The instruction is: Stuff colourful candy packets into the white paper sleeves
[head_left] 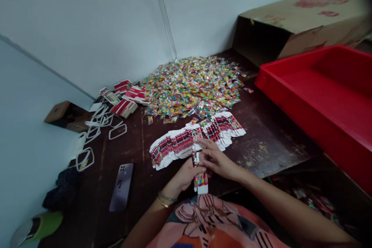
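Observation:
My left hand [186,174] and my right hand [216,159] meet at the near edge of a dark wooden table [261,147]. Together they grip a printed card with a small colourful packet [200,180] on it, held upright between the fingers. Just beyond the hands lies a fanned row of red-and-white printed cards [177,145], several of them overlapping. Farther back a big heap of small colourful candy packets [193,85] covers the table up to the wall.
A red plastic tray [325,97] stands at the right, a cardboard box [299,23] behind it. At the left lie a phone [122,186], white plastic strap loops [101,124], stacks of red card bundles [128,99] and a dark cloth [62,190].

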Available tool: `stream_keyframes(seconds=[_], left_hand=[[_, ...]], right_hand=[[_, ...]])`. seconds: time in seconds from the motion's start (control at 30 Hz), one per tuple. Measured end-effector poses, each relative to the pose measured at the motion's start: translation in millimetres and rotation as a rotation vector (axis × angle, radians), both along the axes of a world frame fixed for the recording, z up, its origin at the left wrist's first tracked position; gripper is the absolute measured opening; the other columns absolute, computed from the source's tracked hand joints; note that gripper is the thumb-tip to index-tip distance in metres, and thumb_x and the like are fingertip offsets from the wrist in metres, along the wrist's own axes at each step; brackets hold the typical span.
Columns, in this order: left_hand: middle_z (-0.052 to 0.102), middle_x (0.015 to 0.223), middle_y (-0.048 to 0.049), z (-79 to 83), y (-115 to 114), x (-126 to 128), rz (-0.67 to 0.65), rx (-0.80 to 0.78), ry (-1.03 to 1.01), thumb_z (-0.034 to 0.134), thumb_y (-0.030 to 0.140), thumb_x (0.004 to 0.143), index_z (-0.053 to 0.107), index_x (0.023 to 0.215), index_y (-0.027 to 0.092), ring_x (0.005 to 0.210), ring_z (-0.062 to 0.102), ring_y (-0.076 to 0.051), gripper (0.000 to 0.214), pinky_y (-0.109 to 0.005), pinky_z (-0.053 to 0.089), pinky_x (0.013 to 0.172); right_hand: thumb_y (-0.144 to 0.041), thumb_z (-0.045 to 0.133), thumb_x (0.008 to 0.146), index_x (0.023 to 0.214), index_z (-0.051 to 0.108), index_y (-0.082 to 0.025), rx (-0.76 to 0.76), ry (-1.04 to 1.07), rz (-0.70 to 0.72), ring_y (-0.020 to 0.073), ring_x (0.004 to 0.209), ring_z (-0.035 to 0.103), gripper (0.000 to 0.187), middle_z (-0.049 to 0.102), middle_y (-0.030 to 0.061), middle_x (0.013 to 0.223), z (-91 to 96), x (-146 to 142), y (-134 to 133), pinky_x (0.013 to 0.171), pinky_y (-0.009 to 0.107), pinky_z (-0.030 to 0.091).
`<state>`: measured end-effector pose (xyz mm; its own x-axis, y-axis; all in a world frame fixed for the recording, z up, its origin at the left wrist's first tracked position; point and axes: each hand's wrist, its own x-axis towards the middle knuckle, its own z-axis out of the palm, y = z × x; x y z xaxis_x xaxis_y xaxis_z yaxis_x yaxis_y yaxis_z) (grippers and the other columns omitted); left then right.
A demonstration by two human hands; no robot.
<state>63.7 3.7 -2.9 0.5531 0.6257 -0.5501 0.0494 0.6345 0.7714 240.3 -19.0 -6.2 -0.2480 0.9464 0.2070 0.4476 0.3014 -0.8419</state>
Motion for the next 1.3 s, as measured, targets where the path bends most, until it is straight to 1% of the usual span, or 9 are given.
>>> stream_keyframes(seconds=[0.1,0.2,0.3,0.4,0.47,0.8,1.0,1.2,1.3], left_hand=[[0.053,0.136,-0.0103,23.8,16.2,-10.0,0.038,0.436,0.149,0.078,0.026,0.066,0.049,0.129,0.022,0.124,0.05,-0.025,0.07,-0.038,0.039,0.103],[0.046,0.143,-0.01,41.4,23.3,-18.4,-0.099,0.721,0.234,0.079,0.032,0.068,0.045,0.136,0.025,0.13,0.043,-0.026,0.075,-0.041,0.029,0.111],[0.068,0.109,-0.0096,33.3,15.2,-16.7,-0.261,0.456,0.091,0.077,0.041,0.069,0.061,0.112,0.017,0.1,0.062,-0.024,0.052,-0.04,0.044,0.096],[0.067,0.07,-0.0044,9.7,1.8,-5.9,-0.19,0.162,0.021,0.072,0.05,0.071,0.061,0.087,0.013,0.064,0.062,-0.018,0.042,-0.033,0.049,0.067],[0.063,0.06,-0.0014,-1.6,-3.6,2.2,-0.141,0.156,0.025,0.073,0.05,0.07,0.059,0.079,0.014,0.057,0.059,-0.015,0.039,-0.029,0.046,0.062],[0.063,0.057,-0.0009,-0.9,-17.3,6.2,-0.187,0.064,0.015,0.08,0.043,0.062,0.056,0.075,0.015,0.051,0.059,-0.015,0.039,-0.026,0.043,0.055],[0.065,0.064,-0.0015,-3.6,-26.1,-6.5,-0.219,-0.056,-0.045,0.078,0.047,0.063,0.059,0.079,0.015,0.064,0.063,-0.016,0.042,-0.031,0.048,0.071],[0.065,0.068,-0.0046,-2.7,-27.6,-13.0,-0.313,-0.107,-0.048,0.085,0.044,0.054,0.062,0.074,0.012,0.06,0.061,-0.017,0.045,-0.029,0.046,0.062],[0.063,0.063,-0.0021,-7.5,-36.3,-4.3,-0.265,-0.051,-0.016,0.081,0.049,0.058,0.057,0.074,0.014,0.058,0.059,-0.015,0.046,-0.028,0.043,0.061]], right_hand=[[-0.026,0.058,0.089,0.08,0.059,-0.02,0.084,-0.088,-0.077,0.0273,0.137,0.03,0.01,0.041,0.0085,0.147,12.6,11.5,9.6,0.11,0.052,0.027],[-0.027,0.057,0.089,0.081,0.06,-0.021,0.121,-0.098,-0.04,0.0275,0.137,0.029,0.011,0.04,0.0079,0.147,32.4,13.4,14.7,0.109,0.052,0.028],[-0.028,0.056,0.091,0.082,0.06,-0.021,0.1,-0.024,0.03,0.0254,0.138,0.029,0.012,0.039,0.006,0.149,45.0,5.5,14.0,0.111,0.049,0.027],[-0.031,0.057,0.09,0.085,0.061,-0.021,0.053,-0.059,0.059,0.026,0.138,0.03,0.012,0.037,0.0062,0.151,41.7,-0.7,12.9,0.11,0.049,0.028],[-0.034,0.062,0.087,0.087,0.061,-0.02,0.03,-0.135,0.062,0.0283,0.135,0.032,0.014,0.043,0.0084,0.147,34.6,-1.2,12.7,0.108,0.051,0.028],[-0.035,0.069,0.082,0.074,0.067,-0.02,-0.127,-0.06,0.317,0.0253,0.125,0.044,0.017,0.056,0.0049,0.132,29.6,14.7,8.8,0.104,0.045,0.032],[-0.026,0.071,0.079,0.08,0.069,-0.021,-0.093,-0.144,0.104,0.0293,0.13,0.038,0.006,0.054,0.0053,0.136,16.8,-2.2,-9.6,0.108,0.053,0.025],[-0.038,0.068,0.082,0.071,0.069,-0.018,-0.328,0.251,0.342,0.023,0.125,0.049,0.023,0.054,0.0064,0.135,28.4,5.1,-13.3,0.104,0.04,0.039],[-0.04,0.067,0.083,0.072,0.07,-0.019,-0.339,0.237,0.366,0.0223,0.123,0.05,0.024,0.056,0.0064,0.132,25.3,8.6,-11.7,0.104,0.041,0.038]])
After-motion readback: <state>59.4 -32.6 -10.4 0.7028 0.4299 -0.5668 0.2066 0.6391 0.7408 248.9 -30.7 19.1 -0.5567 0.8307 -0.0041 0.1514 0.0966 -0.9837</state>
